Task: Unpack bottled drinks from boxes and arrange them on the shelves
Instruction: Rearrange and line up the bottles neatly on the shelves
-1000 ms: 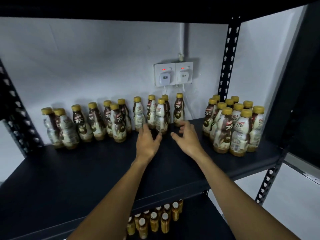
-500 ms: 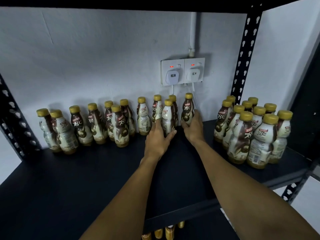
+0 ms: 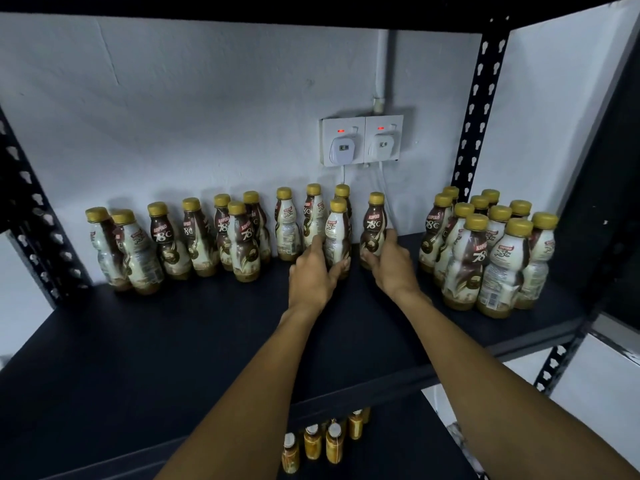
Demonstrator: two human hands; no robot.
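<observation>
Fingers [image 3: 318, 244] of the left hand [image 3: 311, 277] curl round the upright cream Kopiko bottle [image 3: 337, 230]; the right hand [image 3: 391, 268] grips the brown Kopiko bottle [image 3: 374, 226] beside it, near the back edge of the shelf [image 3: 173, 341].

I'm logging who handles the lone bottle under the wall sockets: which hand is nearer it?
Right. The right hand grips the lone bottle low on its body; the left hand is apart to its left, holding the neighbouring cream-label bottle.
</observation>
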